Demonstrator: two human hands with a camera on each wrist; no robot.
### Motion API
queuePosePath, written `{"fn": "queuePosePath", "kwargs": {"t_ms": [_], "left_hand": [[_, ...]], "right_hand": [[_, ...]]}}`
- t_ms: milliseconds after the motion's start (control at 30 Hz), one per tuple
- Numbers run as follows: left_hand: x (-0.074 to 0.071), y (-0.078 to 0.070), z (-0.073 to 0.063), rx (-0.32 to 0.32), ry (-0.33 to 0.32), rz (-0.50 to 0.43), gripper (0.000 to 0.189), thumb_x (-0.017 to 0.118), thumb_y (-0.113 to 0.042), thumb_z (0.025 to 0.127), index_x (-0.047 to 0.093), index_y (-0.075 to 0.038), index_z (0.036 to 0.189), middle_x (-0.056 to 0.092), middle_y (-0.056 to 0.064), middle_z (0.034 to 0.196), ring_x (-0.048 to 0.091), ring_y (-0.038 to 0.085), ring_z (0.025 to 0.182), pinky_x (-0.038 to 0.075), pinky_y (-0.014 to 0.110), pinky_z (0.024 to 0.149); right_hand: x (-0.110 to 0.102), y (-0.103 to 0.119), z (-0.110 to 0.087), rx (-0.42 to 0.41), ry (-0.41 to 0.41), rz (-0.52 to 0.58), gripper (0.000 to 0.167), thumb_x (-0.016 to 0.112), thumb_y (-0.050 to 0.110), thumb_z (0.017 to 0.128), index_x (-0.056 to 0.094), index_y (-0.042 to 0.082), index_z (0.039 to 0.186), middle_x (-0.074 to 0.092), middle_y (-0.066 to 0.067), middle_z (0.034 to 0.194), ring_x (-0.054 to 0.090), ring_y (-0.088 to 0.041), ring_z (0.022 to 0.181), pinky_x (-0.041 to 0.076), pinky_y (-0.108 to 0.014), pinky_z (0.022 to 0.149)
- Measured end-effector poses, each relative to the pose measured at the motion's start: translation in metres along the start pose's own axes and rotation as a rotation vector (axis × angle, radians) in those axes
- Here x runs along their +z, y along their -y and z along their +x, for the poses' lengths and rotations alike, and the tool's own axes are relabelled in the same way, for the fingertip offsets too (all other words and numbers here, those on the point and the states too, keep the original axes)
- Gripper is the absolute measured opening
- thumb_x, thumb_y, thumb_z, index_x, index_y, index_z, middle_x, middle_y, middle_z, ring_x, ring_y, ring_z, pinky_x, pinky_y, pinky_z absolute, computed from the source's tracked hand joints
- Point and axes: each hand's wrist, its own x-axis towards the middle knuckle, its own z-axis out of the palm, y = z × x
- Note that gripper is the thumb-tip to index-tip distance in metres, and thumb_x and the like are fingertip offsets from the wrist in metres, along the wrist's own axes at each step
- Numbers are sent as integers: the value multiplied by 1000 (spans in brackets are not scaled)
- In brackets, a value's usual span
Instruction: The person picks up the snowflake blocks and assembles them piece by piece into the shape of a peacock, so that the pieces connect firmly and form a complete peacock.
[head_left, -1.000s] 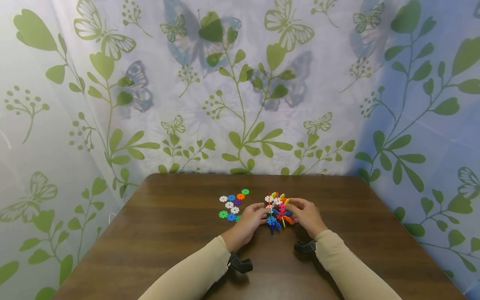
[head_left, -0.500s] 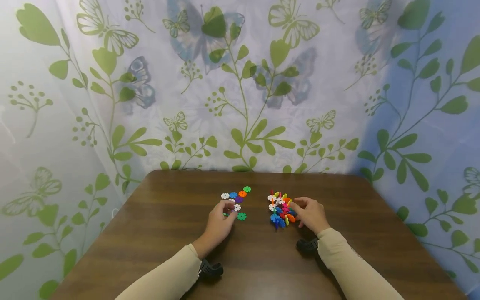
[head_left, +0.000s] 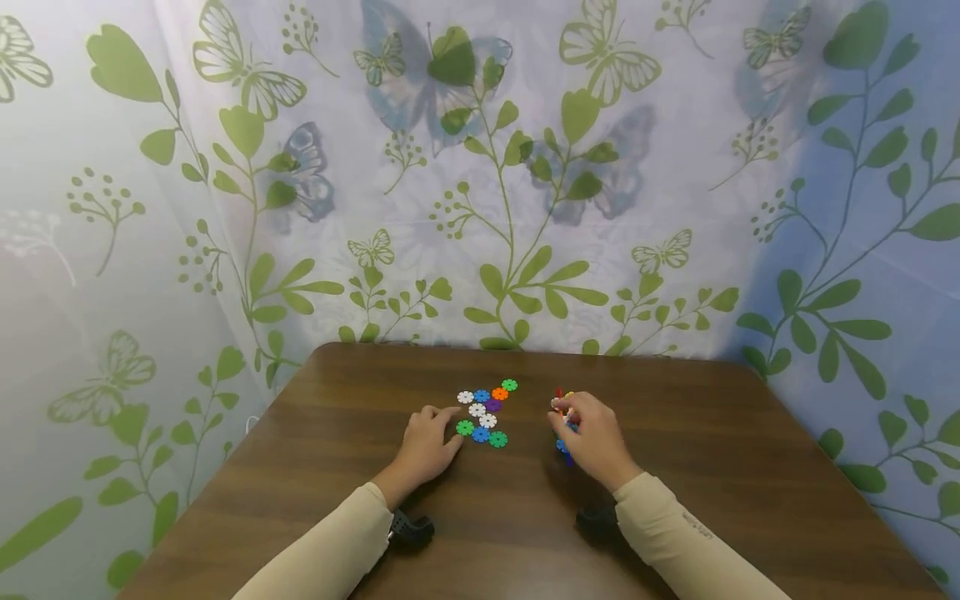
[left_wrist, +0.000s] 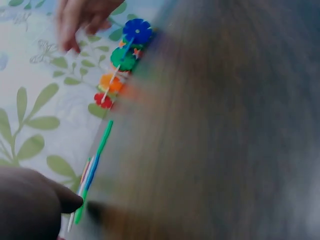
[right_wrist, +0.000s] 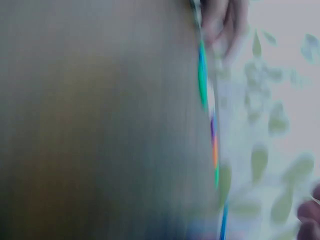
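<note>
Several flat notched plastic discs lie loose on the table, among them a green disc (head_left: 465, 427), a blue disc (head_left: 481, 434), an orange disc (head_left: 499, 393) and a purple disc (head_left: 492, 404). My left hand (head_left: 422, 446) is just left of them, fingers stretched toward the green one and holding nothing. To the right stands an upright cluster of interlocked discs (left_wrist: 122, 59) in blue, green, orange and red. In the head view my right hand (head_left: 596, 437) covers most of this cluster. In the left wrist view the right hand's fingers (left_wrist: 70, 30) hang loosely beside it.
The brown wooden table (head_left: 315, 492) runs back to a curtain (head_left: 420, 200) printed with leaves and butterflies. Black wrist mounts (head_left: 411, 529) hang below both sleeves. The right wrist view is blurred and shows the loose discs edge-on.
My left hand left the cluster, reached over the loose discs and drew back left of them. My right hand moved left from the cluster's right side to overlap it. The head view shifted slightly.
</note>
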Motion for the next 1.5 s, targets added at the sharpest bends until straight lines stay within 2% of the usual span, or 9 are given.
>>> {"fn": "queuePosePath", "kwargs": {"t_ms": [67,167,367,467,667,867,1100,1333,1500], "left_hand": [[0,-4,3,1,20,75,45,72,-27,101,65,-15,144,54,16,124,50,36,107,45,55,89],[1,-7,5,11,22,128,37,71,-31,103,70,-18,137,52,14,122,48,34,106,44,53,86],[9,-2,7,33,2,79,24,74,-31,101,73,-14,118,53,12,119,49,34,105,44,53,85],[8,1,7,28,-21,-8,21,78,-25,98,69,-12,111,58,9,112,53,31,101,44,52,85],[-1,-2,9,3,-28,-269,17,79,-11,97,62,-15,100,67,-5,95,64,17,87,54,42,82],[-6,-6,5,51,-44,-434,17,80,-11,96,66,-15,104,72,-7,96,69,14,90,57,37,82],[-3,-9,-1,69,-60,-635,19,81,-8,95,68,-8,109,75,2,95,70,20,85,57,31,75],[-2,-16,-4,49,-4,-872,21,77,-6,97,64,2,112,77,16,96,73,41,86,60,50,78],[-3,-20,-6,21,33,-927,22,76,-6,98,61,3,111,77,16,96,74,41,87,60,51,80]], "right_hand": [[14,18,5,-53,132,65,14,82,8,93,77,5,105,71,-5,102,68,-22,84,59,-41,75],[36,35,12,-40,334,107,15,80,10,95,77,4,108,71,-6,109,68,-26,97,57,-47,86],[61,37,15,-11,476,17,11,82,2,92,78,-1,101,71,-14,111,66,-35,107,47,-59,102],[63,33,12,10,467,28,8,82,-2,90,78,1,96,71,-11,106,67,-32,102,48,-57,100],[60,24,5,61,436,154,15,86,0,88,78,9,97,68,1,99,67,-20,90,58,-39,82],[56,20,2,121,391,318,18,84,-1,89,76,11,101,62,2,101,65,-17,87,58,-31,78],[52,20,2,291,290,612,24,83,9,93,77,3,115,68,-11,120,69,-26,98,59,-31,84],[49,31,2,356,241,703,24,82,12,94,78,4,117,72,-9,122,70,-28,104,58,-33,88],[48,40,3,354,222,735,23,81,9,94,78,3,116,71,-11,123,70,-29,106,58,-34,90]]}}
